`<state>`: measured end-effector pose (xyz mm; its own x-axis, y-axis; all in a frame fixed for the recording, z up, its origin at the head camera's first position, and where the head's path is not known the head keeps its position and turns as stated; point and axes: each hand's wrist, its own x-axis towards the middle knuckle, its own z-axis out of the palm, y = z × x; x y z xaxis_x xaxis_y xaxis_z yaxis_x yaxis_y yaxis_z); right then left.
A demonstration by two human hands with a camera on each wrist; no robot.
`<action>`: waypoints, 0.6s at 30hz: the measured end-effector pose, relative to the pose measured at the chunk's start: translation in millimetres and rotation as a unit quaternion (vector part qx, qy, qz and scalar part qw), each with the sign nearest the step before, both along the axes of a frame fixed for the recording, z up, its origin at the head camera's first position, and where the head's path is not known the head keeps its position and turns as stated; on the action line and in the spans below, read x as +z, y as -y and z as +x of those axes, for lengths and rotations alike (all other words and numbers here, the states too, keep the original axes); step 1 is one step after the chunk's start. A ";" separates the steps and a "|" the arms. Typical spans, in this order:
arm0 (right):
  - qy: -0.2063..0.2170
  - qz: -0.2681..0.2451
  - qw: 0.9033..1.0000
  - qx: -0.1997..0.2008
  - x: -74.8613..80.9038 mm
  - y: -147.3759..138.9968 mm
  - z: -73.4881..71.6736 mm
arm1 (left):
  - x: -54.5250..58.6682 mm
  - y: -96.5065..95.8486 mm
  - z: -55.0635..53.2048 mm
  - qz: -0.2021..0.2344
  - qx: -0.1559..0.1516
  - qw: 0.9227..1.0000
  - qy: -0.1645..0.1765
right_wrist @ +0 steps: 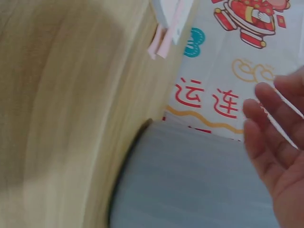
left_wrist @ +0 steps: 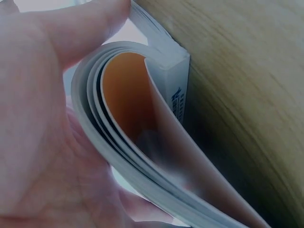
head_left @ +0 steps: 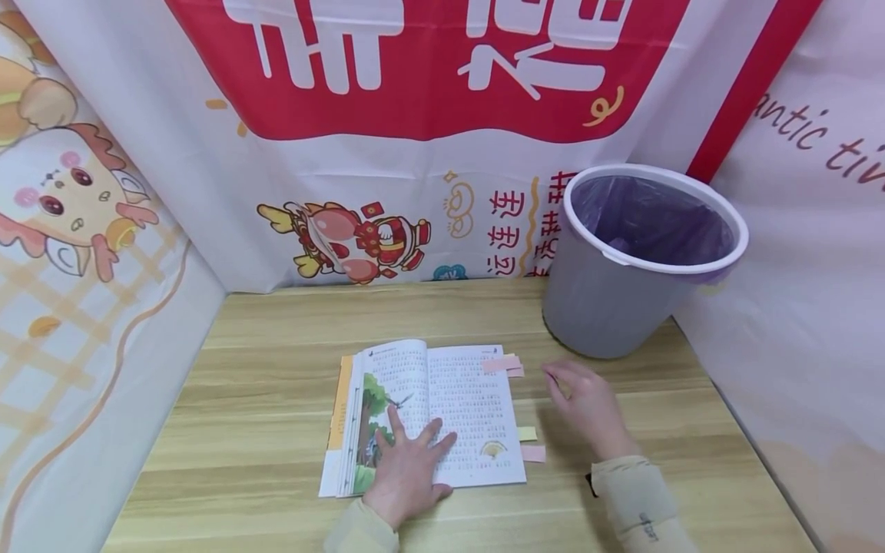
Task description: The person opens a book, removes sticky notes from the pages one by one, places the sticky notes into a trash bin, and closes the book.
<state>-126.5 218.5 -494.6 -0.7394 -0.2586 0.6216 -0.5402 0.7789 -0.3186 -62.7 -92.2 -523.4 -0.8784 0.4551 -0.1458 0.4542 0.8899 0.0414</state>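
Observation:
An open book (head_left: 470,415) with printed text and a coloured picture lies on the wooden table. My left hand (head_left: 409,470) rests across its inner margin with fingers spread, pressing the pages down. From the left wrist view, the book's lower edge shows the left-side pages (left_wrist: 126,156) bowed into a curl beside the spine (left_wrist: 178,90). Pink sticky tabs (head_left: 512,364) stick out at the upper right edge; a yellow tab (head_left: 528,434) and another pink tab (head_left: 535,454) stick out lower down. My right hand (head_left: 588,403) hovers right of the book, its fingers loosely bent, with nothing visible in them.
A grey bin (head_left: 598,299) with a purple liner (head_left: 643,223) stands at the table's back right, beyond my right hand. Printed cloth (head_left: 387,165) hangs behind the table, with more cloth along both sides. A small black item (head_left: 591,485) shows beside the right cuff.

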 end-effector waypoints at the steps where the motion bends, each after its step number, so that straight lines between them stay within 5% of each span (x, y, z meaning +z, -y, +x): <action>1: 0.019 0.006 1.000 -0.004 -2.9 0.1 0.2 | 0.1 0.1 0.2 0.000 0.001 1.000 0.002; 8: 0.137 0.034 0.990 -0.017 -19.6 -0.2 -0.8 | 0.5 -0.3 0.3 -0.003 0.000 1.000 0.004; 18: 0.196 0.046 0.979 -0.023 -29.3 -0.2 -9.5 | -0.8 -0.8 -1.1 -0.001 0.000 1.000 -0.003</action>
<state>-136.0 218.7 -523.9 -0.9286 -0.2616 0.2632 -0.3546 0.8346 -0.4216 -63.8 -91.5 -524.2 -0.8794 0.4548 -0.1411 0.4545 0.8900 0.0363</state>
